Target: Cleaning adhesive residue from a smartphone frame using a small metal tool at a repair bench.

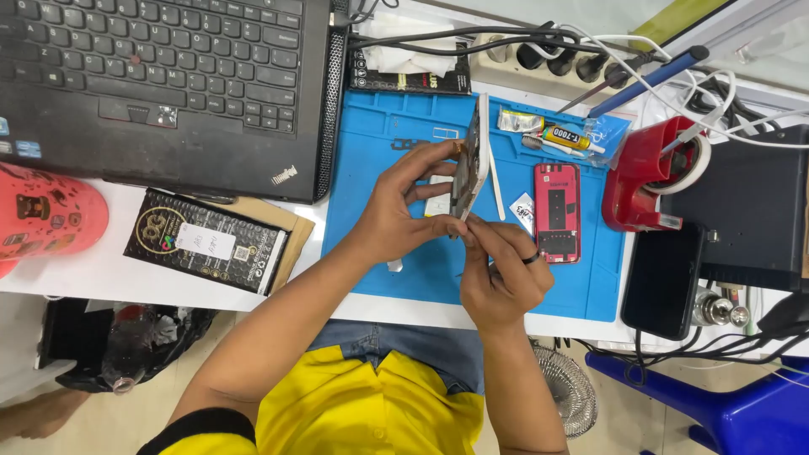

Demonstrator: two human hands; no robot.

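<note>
Both hands grip one opened phone (470, 160) edge-up over the blue mat (371, 261) (left hand (396, 211) clasping it, right hand (497, 270) pinching its bottom edge).

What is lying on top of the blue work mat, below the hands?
On the blue mat lie a red phone back, a glue tube, a white pry stick and small parts. The left hand, right hand and held phone hide the mat's middle.

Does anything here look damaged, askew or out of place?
Nothing looks spilled or broken. The phone held on edge by the left hand and right hand is opened up, and a red phone back lies separately on the blue mat.
</note>
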